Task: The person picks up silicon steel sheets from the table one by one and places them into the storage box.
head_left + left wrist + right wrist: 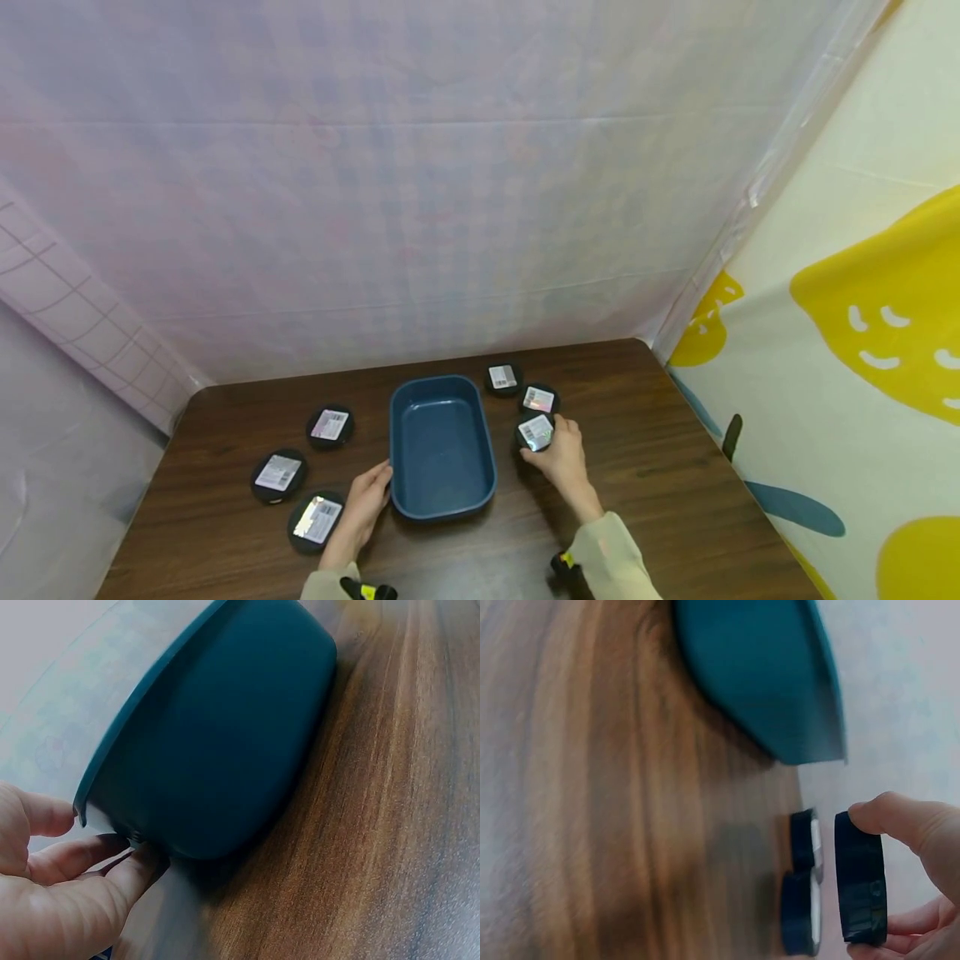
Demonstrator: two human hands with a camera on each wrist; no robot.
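Observation:
A deep blue rectangular plastic tray [442, 508] stands in the middle of the wooden table. At its left side my left hand [365, 500] holds the rim, and the left wrist view shows fingers tucked under the lip of the tray [217, 735]. My right hand [564, 462] grips a flat round black container [536, 433] by its edge, thumb on one side and fingers on the other. In the right wrist view this container [860, 881] is raised off the table, with two similar round containers lying beyond it.
Right of the tray lie two more labelled black containers, one far [503, 379] and one nearer [539, 399]. To its left are three others: a back one [330, 427], a middle one [279, 475] and a front one [316, 522]. A draped wall [420, 208] borders the wooden table [675, 500].

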